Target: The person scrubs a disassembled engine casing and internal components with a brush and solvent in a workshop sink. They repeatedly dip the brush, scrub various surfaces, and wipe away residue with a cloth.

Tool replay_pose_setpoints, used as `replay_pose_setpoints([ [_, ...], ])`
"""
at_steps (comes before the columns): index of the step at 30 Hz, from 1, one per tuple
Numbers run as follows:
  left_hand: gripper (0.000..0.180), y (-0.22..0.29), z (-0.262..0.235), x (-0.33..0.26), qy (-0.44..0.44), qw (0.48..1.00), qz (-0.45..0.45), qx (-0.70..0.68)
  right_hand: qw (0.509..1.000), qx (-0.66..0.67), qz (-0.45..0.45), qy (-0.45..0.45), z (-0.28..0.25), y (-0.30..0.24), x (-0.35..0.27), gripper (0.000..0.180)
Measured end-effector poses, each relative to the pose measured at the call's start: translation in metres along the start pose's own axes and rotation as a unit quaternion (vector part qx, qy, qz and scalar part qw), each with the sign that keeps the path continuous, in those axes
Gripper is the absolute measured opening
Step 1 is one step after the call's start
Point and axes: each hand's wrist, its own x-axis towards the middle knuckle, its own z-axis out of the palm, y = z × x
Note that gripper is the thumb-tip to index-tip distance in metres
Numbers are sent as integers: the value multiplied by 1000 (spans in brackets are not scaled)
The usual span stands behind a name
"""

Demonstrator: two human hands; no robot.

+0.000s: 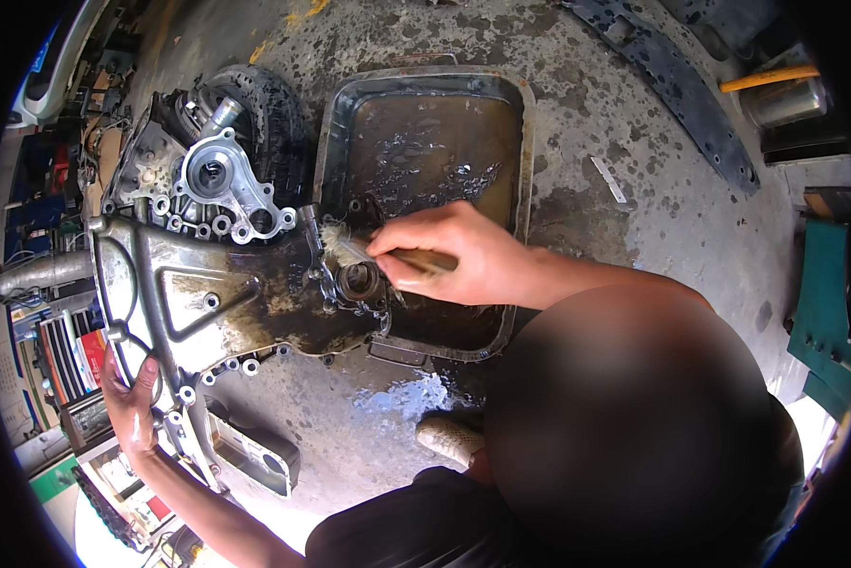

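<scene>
At far left my left hand [132, 412] is partly spread, thumb up and apart from the fingers, holding the lower left edge of a broad metal casting [193, 322]; how far the fingers wrap behind, I cannot tell. The casting runs from that hand across to a metal tray [529, 123], its oily, darkened right end lying over the tray's near left corner. A smaller silver housing [219, 180] sits against its upper edge, with a tire [272, 109] behind, so I have little room on that side. Below the casting, a shallow rectangular metal part [255, 454] lies near its lower edge, and concrete floor [335, 407] stretches from there towards a shoe [447, 440].

In the middle my right hand [454, 254] is closed around the handle of a brush [348, 244], fingers pinched near the bristles. The pale bristles are against the casting's right end, just beside a round bore [357, 278]; I cannot see every tip. The forearm crosses the tray's right rim, above dark liquid.

Farther right I get my widest room, over stained floor between the tray and a long dark panel [676, 95], where a white strip [608, 180] lies. A green panel [818, 312] stands at the right margin.
</scene>
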Motion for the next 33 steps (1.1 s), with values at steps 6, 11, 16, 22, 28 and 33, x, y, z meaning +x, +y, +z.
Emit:
replay_pose_setpoints([
  [6,74,-14,-10,8,22,999,-9,43,985,-105,134,15,-16,35,-23,7],
  [11,71,-3,2,8,-13,1000,-14,1,999,-18,37,28,23,17,-31,15],
  [16,57,4,6,2,8,1000,0,-24,989,3,140,45,17,24,-52,3],
  [22,47,3,7,5,20,1000,16,11,994,45,57,78,47,13,-63,3],
  [28,55,-7,-5,9,-8,1000,-11,-14,980,50,128,143,32,17,-46,6],
  [33,56,-14,0,12,17,1000,-1,-25,986,2,162,44,24,45,-76,5],
])
